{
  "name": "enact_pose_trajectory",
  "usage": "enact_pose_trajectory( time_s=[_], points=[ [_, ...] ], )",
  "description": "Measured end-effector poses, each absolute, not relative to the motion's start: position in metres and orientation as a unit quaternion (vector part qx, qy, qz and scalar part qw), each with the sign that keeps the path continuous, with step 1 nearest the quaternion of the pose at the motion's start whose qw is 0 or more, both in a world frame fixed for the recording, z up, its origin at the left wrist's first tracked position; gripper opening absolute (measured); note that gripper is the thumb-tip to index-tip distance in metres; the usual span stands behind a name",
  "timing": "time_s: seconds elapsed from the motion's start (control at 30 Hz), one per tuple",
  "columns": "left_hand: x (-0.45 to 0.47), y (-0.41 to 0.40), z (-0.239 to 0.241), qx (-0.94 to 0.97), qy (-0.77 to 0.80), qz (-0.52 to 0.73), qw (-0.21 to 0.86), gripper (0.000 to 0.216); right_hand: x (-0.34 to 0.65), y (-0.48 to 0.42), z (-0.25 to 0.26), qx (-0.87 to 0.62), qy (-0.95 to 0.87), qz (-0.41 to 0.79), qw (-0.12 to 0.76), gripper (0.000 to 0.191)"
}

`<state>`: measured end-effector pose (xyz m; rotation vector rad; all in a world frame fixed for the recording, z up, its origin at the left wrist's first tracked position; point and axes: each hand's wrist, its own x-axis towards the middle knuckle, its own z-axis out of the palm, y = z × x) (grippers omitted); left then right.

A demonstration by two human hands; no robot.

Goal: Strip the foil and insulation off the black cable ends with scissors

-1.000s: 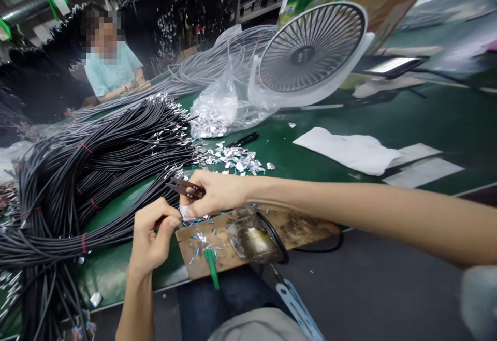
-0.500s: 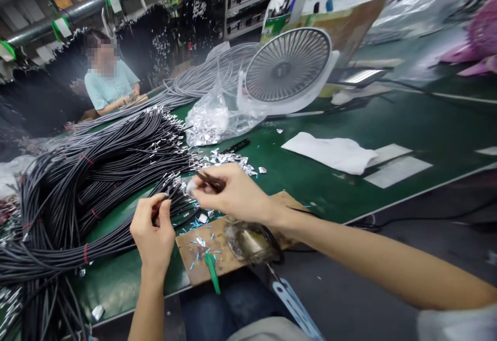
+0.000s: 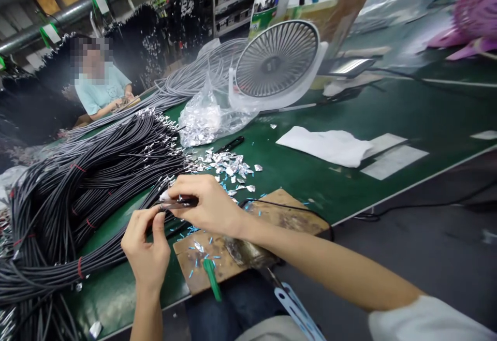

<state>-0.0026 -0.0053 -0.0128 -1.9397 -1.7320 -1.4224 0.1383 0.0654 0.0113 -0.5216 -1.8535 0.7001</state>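
Note:
My left hand (image 3: pixel 145 245) pinches the end of a black cable between thumb and forefinger; the fingers mostly hide that end. Closed around dark tweezers (image 3: pixel 180 203), my right hand (image 3: pixel 212 204) brings their tips to the left fingertips. Something white covers a right fingertip. Below and left lies a bundle of black cables (image 3: pixel 39 258) tied with a red band, its stripped ends beside my hands. A larger heap of black cables (image 3: pixel 112 149) lies behind it. Foil scraps (image 3: pixel 229 165) and blue bits are scattered past my right hand.
At the table edge sits a stained wooden board (image 3: pixel 287 211) with a green-handled tool (image 3: pixel 212 279). A desk fan (image 3: pixel 277 61) stands behind a clear plastic bag (image 3: pixel 205 118). A white cloth (image 3: pixel 326 144) lies right. A co-worker (image 3: pixel 103 85) sits across the table.
My right hand has moved left and down, bringing the tweezers to the left fingertips. The whole view has shifted slightly.

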Motion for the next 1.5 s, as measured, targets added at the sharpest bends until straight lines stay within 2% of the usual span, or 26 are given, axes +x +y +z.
enact_pose_trajectory(
  time_s=[0.4, 0.6, 0.9, 1.07, 1.27, 1.5],
  points=[
    [-0.003, -0.008, -0.011, -0.676, -0.594, -0.436, 0.022, 0.021, 0.141, 0.065, 0.001, -0.177, -0.767, 0.314, 0.531, 0.013],
    [-0.004, -0.007, -0.013, -0.689, -0.578, -0.437, 0.024, 0.017, 0.142, 0.063, 0.003, -0.223, -0.705, 0.453, 0.497, 0.015],
    [0.001, -0.007, -0.013, -0.662, -0.574, -0.478, 0.059, 0.011, 0.142, 0.065, 0.007, -0.241, -0.642, 0.58, 0.44, 0.012],
    [0.006, -0.007, -0.011, -0.641, -0.58, -0.489, 0.12, 0.005, 0.143, 0.061, 0.007, -0.286, -0.642, 0.501, 0.505, 0.013],
    [0.013, -0.005, -0.015, -0.63, -0.573, -0.491, 0.185, 0.006, 0.142, 0.056, 0.002, -0.259, -0.703, 0.375, 0.546, 0.014],
    [0.018, -0.006, -0.016, -0.614, -0.592, -0.488, 0.185, 0.004, 0.143, 0.057, 0.002, -0.261, -0.717, 0.355, 0.54, 0.015]
  ],
)
